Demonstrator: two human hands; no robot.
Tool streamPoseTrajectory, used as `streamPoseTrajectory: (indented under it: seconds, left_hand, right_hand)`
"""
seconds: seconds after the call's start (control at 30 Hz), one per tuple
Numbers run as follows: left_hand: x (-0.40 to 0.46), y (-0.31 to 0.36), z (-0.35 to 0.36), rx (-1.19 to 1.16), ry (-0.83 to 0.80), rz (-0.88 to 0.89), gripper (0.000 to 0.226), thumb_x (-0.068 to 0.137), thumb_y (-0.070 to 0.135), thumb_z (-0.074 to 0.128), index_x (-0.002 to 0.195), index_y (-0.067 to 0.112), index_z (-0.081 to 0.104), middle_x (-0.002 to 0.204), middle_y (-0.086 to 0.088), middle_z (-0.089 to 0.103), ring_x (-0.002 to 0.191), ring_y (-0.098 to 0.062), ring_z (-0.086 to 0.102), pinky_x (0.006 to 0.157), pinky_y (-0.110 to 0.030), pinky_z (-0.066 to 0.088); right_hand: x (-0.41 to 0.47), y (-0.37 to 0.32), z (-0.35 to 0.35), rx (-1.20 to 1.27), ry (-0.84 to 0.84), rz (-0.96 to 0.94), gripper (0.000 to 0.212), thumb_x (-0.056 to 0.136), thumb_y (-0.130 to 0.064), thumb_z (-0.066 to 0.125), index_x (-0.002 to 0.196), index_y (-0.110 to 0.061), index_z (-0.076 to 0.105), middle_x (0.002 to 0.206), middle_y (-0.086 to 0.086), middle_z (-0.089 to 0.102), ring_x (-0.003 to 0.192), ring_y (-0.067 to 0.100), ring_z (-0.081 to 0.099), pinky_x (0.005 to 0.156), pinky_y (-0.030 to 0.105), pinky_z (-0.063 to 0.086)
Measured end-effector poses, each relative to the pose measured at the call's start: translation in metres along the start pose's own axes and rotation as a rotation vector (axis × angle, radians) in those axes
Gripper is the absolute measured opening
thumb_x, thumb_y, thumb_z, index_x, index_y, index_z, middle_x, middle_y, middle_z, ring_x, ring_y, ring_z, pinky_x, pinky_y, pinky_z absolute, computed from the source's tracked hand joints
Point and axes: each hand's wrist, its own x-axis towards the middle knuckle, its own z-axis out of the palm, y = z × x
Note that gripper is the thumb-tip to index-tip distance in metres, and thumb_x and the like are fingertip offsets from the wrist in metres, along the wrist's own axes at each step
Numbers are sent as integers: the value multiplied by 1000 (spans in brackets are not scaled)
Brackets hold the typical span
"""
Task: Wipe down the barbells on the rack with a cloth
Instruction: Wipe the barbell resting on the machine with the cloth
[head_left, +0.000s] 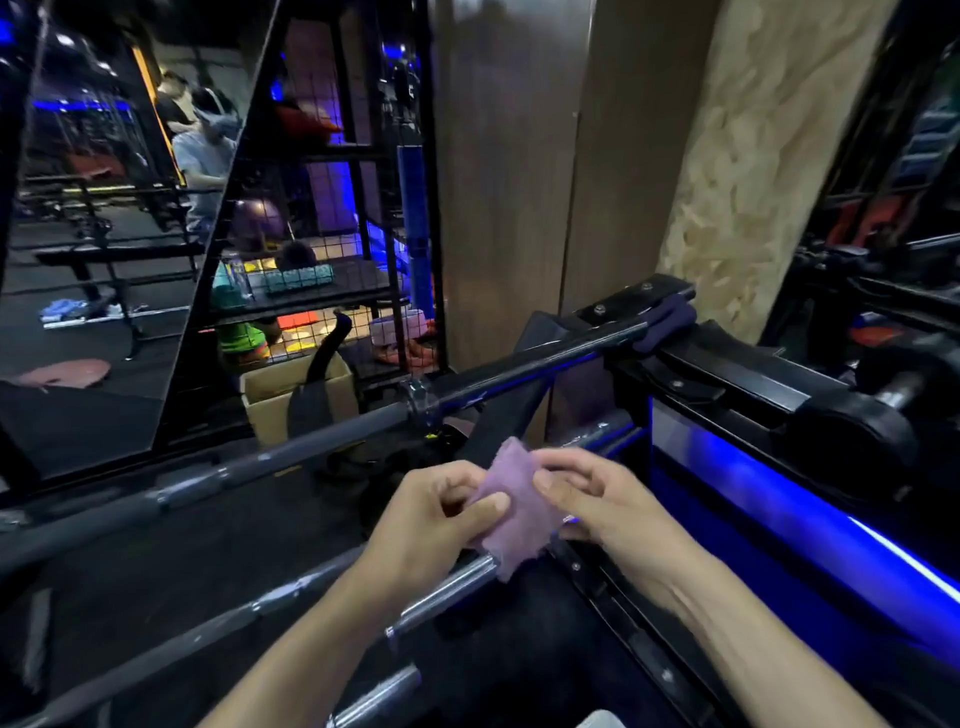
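Observation:
A small purple cloth (517, 512) is held up between both hands above the rack. My left hand (431, 525) pinches its left edge with thumb and fingers. My right hand (597, 501) pinches its right edge. Directly below the cloth lies the chrome end of a barbell (441, 590), running down to the left. A longer dark barbell (311, 449) crosses the view above it, its far end resting on the black rack (727, 374). A third chrome bar end (379, 693) shows at the bottom.
A dark cloth (670, 317) is draped on the rack's top end. Blue light strips (831, 519) glow along the rack at right. A wire-mesh shelf (332, 249), a cardboard box (270, 389) and a mirror (104, 234) stand behind the bars.

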Motion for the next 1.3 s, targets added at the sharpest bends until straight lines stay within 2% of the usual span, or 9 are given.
streamPoseTrajectory:
  seconds: [0.13, 0.33, 0.53, 0.67, 0.77, 0.9, 1.03, 1.17, 1.3]
  left_hand:
    - [32, -16, 10, 7, -22, 19, 7, 94, 2, 70, 89, 8, 71, 85, -5, 74, 77, -10, 64, 73, -28, 53]
    - [87, -31, 20, 41, -71, 34, 10, 99, 8, 64, 96, 11, 73, 85, -7, 74, 73, -27, 68, 68, -37, 59]
    - [135, -22, 30, -22, -8, 31, 13, 99, 5, 63, 96, 11, 74, 81, -8, 76, 66, -18, 68, 64, -29, 55]
    - [160, -14, 28, 185, -142, 40, 10, 96, 13, 69, 100, 20, 74, 84, 4, 77, 74, -17, 73, 71, -31, 58]
    - [186, 4, 17, 340, 11, 157, 12, 93, 13, 71, 101, 22, 73, 81, 5, 74, 73, -12, 69, 75, -26, 56]
    - [223, 19, -4, 926, 46, 234, 31, 95, 42, 66, 123, 29, 63, 110, 12, 67, 105, -15, 62, 93, -37, 51]
    - [245, 5, -22, 1150, -167, -129, 66, 91, 65, 60, 142, 24, 48, 137, 1, 60, 123, -23, 58, 104, -42, 47]
    - [248, -5, -30, 993, -230, -232, 55, 88, 66, 62, 125, 25, 63, 119, 5, 68, 106, -15, 62, 91, -30, 48]
    - [249, -15, -30, 963, -181, -184, 39, 84, 67, 69, 97, 30, 70, 92, 9, 73, 87, -12, 67, 84, -35, 56]
  right_hand:
    - [25, 24, -10, 258, -97, 236, 46, 89, -43, 69, 121, -11, 72, 111, 13, 74, 98, 24, 68, 86, 35, 57]
    - [81, 24, -45, 401, 76, 77, 47, 87, -13, 77, 128, 3, 61, 118, 27, 70, 98, 31, 68, 89, 44, 56]
    - [116, 5, -76, 458, 74, -26, 43, 92, -1, 54, 134, -7, 63, 124, 18, 71, 105, 27, 70, 87, 36, 59]
    - [133, 2, -98, 368, 319, -20, 32, 95, 5, 60, 123, -9, 67, 105, 13, 78, 88, 17, 75, 67, 25, 60]
    - [154, -7, -134, 326, 527, -68, 26, 92, 2, 67, 117, -2, 71, 97, 12, 78, 79, 17, 72, 68, 26, 60]
    - [183, -24, -178, 132, 684, -99, 19, 90, -1, 71, 107, -9, 73, 80, 2, 74, 63, 11, 65, 54, 18, 52]
    - [223, -40, -209, -170, 802, -186, 13, 89, -3, 72, 97, -13, 73, 82, 0, 71, 74, 13, 62, 74, 27, 52]
    - [264, -48, -224, -435, 804, -270, 17, 90, -9, 72, 89, -25, 66, 85, -6, 72, 86, 16, 69, 91, 36, 56]
    - [294, -31, -223, -514, 643, -238, 11, 78, -32, 75, 88, -27, 71, 93, -5, 77, 96, 16, 74, 97, 44, 57]
